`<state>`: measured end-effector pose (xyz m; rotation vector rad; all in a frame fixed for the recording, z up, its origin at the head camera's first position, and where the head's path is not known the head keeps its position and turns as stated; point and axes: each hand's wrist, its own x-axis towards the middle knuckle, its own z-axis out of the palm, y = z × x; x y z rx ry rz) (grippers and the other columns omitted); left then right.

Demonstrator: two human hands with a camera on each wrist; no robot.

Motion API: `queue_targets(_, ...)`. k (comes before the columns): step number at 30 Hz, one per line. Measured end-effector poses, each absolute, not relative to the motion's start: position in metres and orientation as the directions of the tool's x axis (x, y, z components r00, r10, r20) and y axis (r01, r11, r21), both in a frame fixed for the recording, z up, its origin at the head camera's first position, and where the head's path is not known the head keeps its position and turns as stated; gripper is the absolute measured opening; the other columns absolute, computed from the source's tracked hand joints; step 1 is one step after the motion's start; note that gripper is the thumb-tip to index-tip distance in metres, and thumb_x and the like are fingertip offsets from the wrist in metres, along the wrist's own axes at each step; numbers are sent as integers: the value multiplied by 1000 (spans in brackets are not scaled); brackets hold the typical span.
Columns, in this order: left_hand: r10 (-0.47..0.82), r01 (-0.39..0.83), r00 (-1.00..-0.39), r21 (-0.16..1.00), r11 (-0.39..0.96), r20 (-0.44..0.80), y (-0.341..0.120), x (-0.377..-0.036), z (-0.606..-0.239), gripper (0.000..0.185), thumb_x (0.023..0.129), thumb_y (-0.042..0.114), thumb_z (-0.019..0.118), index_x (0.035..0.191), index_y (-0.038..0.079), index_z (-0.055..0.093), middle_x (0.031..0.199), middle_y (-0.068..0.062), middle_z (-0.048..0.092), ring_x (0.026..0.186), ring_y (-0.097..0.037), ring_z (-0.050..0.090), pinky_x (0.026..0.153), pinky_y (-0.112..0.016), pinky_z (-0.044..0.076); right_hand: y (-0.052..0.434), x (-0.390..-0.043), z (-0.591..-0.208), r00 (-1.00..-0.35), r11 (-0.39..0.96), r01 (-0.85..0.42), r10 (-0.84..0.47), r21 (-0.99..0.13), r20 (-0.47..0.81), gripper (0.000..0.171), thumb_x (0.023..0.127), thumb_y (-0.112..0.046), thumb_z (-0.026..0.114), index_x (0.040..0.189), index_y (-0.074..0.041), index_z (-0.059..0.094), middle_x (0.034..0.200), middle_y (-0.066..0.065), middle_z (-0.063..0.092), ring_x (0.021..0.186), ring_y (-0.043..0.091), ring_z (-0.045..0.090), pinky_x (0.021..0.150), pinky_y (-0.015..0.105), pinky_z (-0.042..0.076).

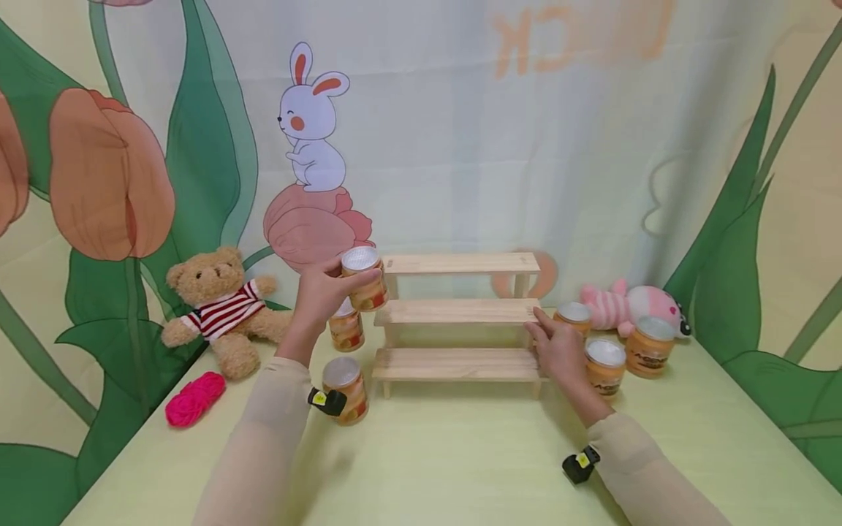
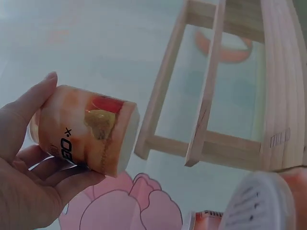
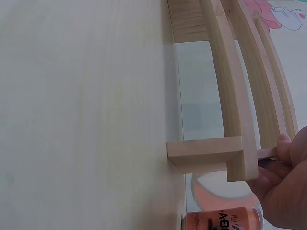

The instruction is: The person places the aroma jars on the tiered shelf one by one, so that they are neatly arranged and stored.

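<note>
A three-tier wooden shelf [image 1: 460,310] stands on the table before the wall cloth. Held up at its upper left is an orange-labelled can [image 1: 366,291] with a silvery top, gripped by my left hand [image 1: 317,294]. The left wrist view shows thumb and fingers wrapped about this can [image 2: 86,127], clear of the shelf frame. At the shelf's right end my right hand [image 1: 558,349] grips the side at the middle tier. In the right wrist view its fingers [image 3: 284,148] curl at the side piece below the middle board; part of them is hidden behind the wood.
Two similar cans, a farther one [image 1: 346,332] and a nearer one [image 1: 345,391], stand left of the shelf. Several more, including one can [image 1: 605,372], stand on the right beside a pink plush toy [image 1: 634,307]. A teddy bear [image 1: 220,310] and pink yarn [image 1: 195,399] lie left.
</note>
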<state>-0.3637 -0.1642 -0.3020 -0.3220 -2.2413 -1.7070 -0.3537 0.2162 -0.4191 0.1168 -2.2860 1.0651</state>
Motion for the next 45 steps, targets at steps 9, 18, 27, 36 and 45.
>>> queue_targets(9, -10, 251, -966, 948, 197, 258, -134, -388, -287, 60, 76, 43, 88, 126, 16, 70, 118, -3, 69, 106, -18, 60, 97, -38, 50, 213, -354, -418, -817, 692, -306, 162, -654, 553, 40, 98, -18, 67, 134, -1, 61, 109, 19, 72, 57, 19, 59, 52, 31, 47)
queue_targets(18, -51, 243, -966, 955, 169, 255, -102, -413, -278, 55, 77, 39, 88, 124, 17, 72, 118, -4, 68, 110, -23, 59, 97, -41, 50, 217, -356, -418, -808, 705, -304, 166, -641, 566, 40, 98, -20, 67, 134, -2, 62, 104, 18, 73, 58, 17, 59, 54, 31, 47)
queue_targets(27, -104, 292, -942, 932, 214, 319, -78, -433, -278, 53, 80, 38, 85, 125, 15, 72, 115, -5, 70, 104, -22, 60, 91, -38, 53, 220, -355, -417, -819, 688, -299, 169, -661, 548, 40, 98, -18, 67, 134, -2, 62, 103, 19, 73, 56, 14, 56, 50, 26, 45)
queue_targets(36, -130, 324, -926, 922, 210, 355, -76, -438, -286, 52, 88, 31, 79, 135, 12, 65, 125, -7, 68, 114, -20, 62, 96, -36, 51, 219, -356, -422, -812, 704, -322, 139, -633, 567, 40, 98, -20, 67, 133, -1, 62, 109, 19, 72, 60, 19, 57, 55, 31, 47)
queue_targets(45, -155, 294, -932, 932, 211, 328, -69, -447, -283, 53, 89, 27, 77, 137, 10, 63, 128, -7, 67, 114, -19, 62, 99, -34, 50, 219, -354, -421, -824, 691, -323, 131, -647, 552, 42, 100, -22, 65, 136, -1, 60, 97, 18, 74, 52, 11, 58, 51, 26, 47)
